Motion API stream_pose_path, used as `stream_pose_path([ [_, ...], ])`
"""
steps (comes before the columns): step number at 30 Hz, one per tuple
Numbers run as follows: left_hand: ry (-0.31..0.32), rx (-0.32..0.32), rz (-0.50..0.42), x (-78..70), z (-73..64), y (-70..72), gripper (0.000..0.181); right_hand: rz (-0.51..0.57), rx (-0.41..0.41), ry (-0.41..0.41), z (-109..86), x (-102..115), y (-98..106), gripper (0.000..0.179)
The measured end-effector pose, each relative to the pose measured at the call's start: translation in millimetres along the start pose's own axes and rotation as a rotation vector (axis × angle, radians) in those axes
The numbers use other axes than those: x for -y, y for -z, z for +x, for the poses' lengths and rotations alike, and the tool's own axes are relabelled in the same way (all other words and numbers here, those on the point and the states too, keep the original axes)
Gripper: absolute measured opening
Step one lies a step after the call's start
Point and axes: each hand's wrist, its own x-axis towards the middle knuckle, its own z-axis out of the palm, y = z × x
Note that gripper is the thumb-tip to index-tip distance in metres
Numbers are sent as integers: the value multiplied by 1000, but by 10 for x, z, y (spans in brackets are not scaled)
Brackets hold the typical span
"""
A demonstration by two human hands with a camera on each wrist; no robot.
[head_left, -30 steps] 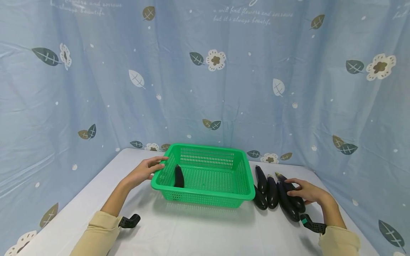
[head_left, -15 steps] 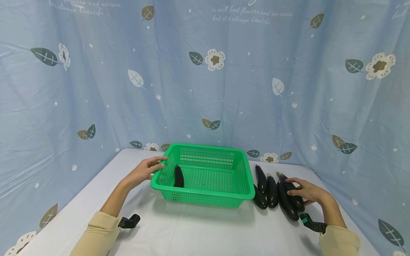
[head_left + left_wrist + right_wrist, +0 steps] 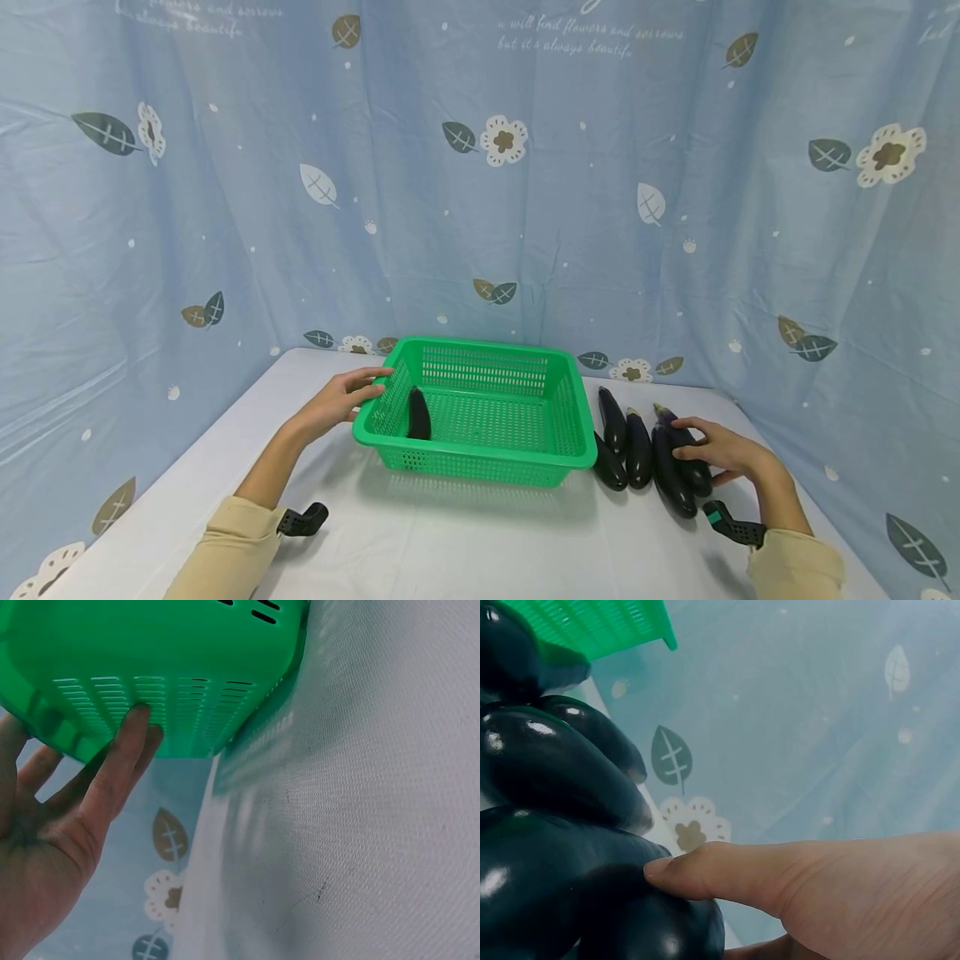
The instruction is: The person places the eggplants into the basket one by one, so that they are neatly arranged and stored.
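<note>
A green plastic basket (image 3: pixel 480 471) stands mid-table with one dark eggplant (image 3: pixel 419 414) lying inside near its left wall. My left hand (image 3: pixel 341 398) holds the basket's left rim; in the left wrist view its fingers (image 3: pixel 124 761) lie against the slotted outer wall. To the right of the basket, several glossy eggplants lie close together on the table. My right hand (image 3: pixel 720 450) grips the rightmost eggplant (image 3: pixel 696 475), thumb on its near side and fingers over the far side. Another eggplant (image 3: pixel 672 479) lies right against it. In the right wrist view the fingers are mostly hidden behind the thumb.
A white cloth covers the table (image 3: pixel 480 542). Three more eggplants, one of them this eggplant (image 3: pixel 638 450), lie between the held one and the basket's right wall. Behind and beside the table hangs a blue patterned curtain (image 3: pixel 570 208).
The stem end of the rightmost eggplant has shifted slightly right under my right hand, and the eggplant beside it has moved a little. My left hand and the basket stay in place.
</note>
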Motion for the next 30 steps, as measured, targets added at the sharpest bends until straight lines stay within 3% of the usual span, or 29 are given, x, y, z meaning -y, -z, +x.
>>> stream_pose_path([
  [14, 13, -5, 10, -37, -19, -11, 54, 12, -1, -9, -26, 1, 26, 72],
  [30, 15, -12, 17, 17, 3, 4, 52, 13, -13, -10, -34, -12, 38, 70],
])
